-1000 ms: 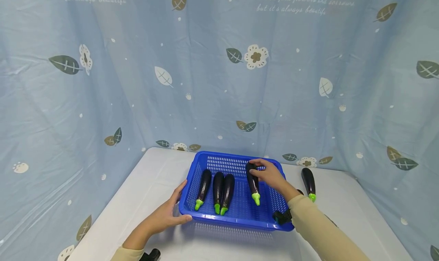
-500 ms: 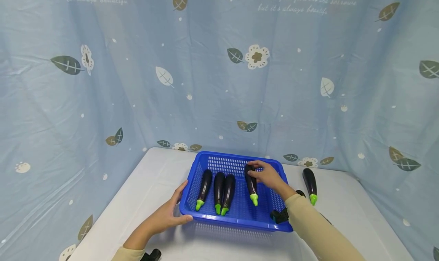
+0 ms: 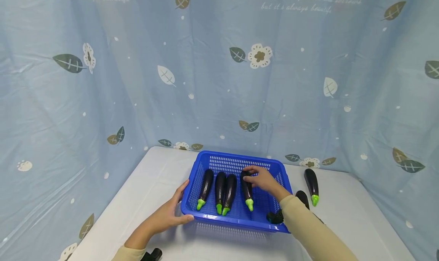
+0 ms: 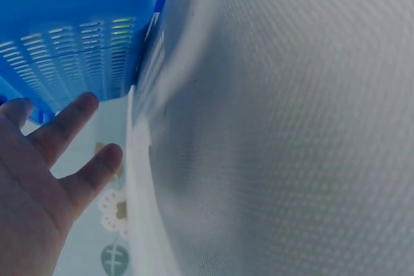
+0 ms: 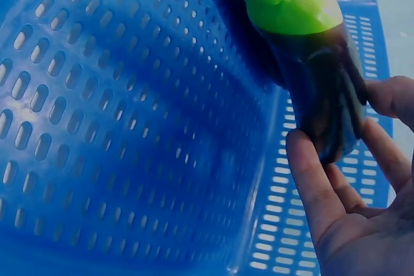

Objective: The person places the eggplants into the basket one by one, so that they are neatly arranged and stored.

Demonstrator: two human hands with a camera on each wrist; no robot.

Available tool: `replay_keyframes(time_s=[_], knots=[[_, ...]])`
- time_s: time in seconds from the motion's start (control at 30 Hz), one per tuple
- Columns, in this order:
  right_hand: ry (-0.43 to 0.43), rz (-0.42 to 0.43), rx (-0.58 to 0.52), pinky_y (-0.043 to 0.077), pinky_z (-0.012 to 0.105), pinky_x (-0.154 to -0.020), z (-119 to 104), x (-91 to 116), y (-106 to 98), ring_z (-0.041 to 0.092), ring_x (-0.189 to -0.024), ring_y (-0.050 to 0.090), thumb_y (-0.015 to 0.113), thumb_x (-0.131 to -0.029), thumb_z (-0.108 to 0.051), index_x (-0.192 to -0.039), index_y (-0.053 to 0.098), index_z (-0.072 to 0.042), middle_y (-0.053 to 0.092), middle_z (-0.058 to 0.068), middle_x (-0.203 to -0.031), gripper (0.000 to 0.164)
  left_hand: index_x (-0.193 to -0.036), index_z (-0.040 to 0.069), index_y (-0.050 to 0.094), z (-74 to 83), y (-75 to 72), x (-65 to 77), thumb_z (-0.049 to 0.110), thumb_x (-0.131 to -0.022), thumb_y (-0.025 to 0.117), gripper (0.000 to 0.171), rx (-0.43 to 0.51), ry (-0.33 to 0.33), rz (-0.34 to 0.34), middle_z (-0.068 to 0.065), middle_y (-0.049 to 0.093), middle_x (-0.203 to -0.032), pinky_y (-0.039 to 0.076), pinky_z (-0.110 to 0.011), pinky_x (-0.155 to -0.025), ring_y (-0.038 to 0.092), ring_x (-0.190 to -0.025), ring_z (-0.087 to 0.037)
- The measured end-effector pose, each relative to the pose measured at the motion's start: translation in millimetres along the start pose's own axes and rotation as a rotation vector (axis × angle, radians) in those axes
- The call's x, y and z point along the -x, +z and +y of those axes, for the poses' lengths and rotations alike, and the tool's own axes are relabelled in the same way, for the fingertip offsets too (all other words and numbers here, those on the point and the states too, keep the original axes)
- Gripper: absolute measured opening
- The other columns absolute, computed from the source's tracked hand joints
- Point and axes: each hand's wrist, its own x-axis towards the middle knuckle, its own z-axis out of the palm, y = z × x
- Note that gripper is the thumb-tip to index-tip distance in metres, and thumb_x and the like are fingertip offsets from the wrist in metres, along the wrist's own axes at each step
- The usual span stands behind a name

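In the head view, a blue plastic basket point(image 3: 236, 223) with slotted walls stands on the white table. My right hand point(image 3: 263, 179) is inside it, thumb and fingers pinching the dark end of an eggplant point(image 3: 246, 190); its green stem end points toward me. The right wrist view shows the fingertips around this eggplant point(image 5: 320, 75), close over the basket floor. Left of it in the basket lie three more eggplants point(image 3: 220, 188), two of them side by side. My left hand point(image 3: 164, 215) spans the basket's near left corner, fingers nearly straight along its side and thumb at the front rim.
On the table right of the basket lies another eggplant point(image 3: 311, 184). A further dark eggplant point(image 3: 302, 198) is partly covered by my right sleeve point(image 3: 312, 230). A blue patterned curtain point(image 3: 219, 82) closes off the back and sides of the table point(image 3: 161, 162).
My right hand has moved the gripped eggplant left and slightly lower in the basket, closer to the other three. The left hand stays at the basket's corner.
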Motion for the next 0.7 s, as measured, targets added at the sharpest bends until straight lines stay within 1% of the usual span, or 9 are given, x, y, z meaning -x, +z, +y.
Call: replay_keyframes(time_s=[0.13, 0.4, 0.53, 0.7], knots=[[0.002, -0.003, 0.018, 0.061, 0.041, -0.08, 0.5, 0.8, 3.0, 0.029, -0.103, 0.068, 0.074, -0.093, -0.014, -0.129, 0.068, -0.006, 0.06, 0.021, -0.132, 0.037, -0.165, 0.021, 0.001, 0.7, 0.0, -0.6, 0.035, -0.087, 0.08, 0.112, -0.006, -0.006, -0.002, -0.021, 0.027, -0.164, 0.026, -0.073, -0.11, 0.034, -0.145, -0.045], [0.031, -0.06, 0.063, 0.06, 0.042, -0.083, 1.3, 1.4, 6.3, 0.026, -0.098, 0.07, 0.075, -0.092, -0.009, -0.131, 0.066, -0.004, 0.06, 0.021, -0.132, 0.04, -0.165, 0.021, 0.001, 0.7, 0.1, -0.9, 0.036, -0.087, 0.08, 0.112, -0.016, -0.002, -0.001, -0.022, 0.028, -0.163, 0.027, -0.073, -0.11, 0.035, -0.144, -0.046], [0.024, -0.088, 0.087, 0.058, 0.043, -0.087, 0.7, 1.9, 6.9, 0.027, -0.103, 0.069, 0.074, -0.091, -0.005, -0.133, 0.065, -0.004, 0.059, 0.022, -0.135, 0.043, -0.165, 0.023, 0.001, -0.5, 0.2, -0.5, 0.035, -0.087, 0.08, 0.112, -0.026, 0.001, 0.004, -0.021, 0.029, -0.163, 0.028, -0.073, -0.109, 0.036, -0.144, -0.046], [0.022, -0.102, 0.108, 0.056, 0.045, -0.092, 0.2, 3.0, 7.6, 0.034, -0.115, 0.064, 0.075, -0.089, -0.002, -0.133, 0.065, -0.004, 0.059, 0.021, -0.135, 0.045, -0.165, 0.021, 0.002, -0.9, -0.2, -0.1, 0.035, -0.087, 0.08, 0.112, -0.024, 0.005, 0.006, -0.021, 0.028, -0.163, 0.028, -0.073, -0.109, 0.036, -0.144, -0.046]])
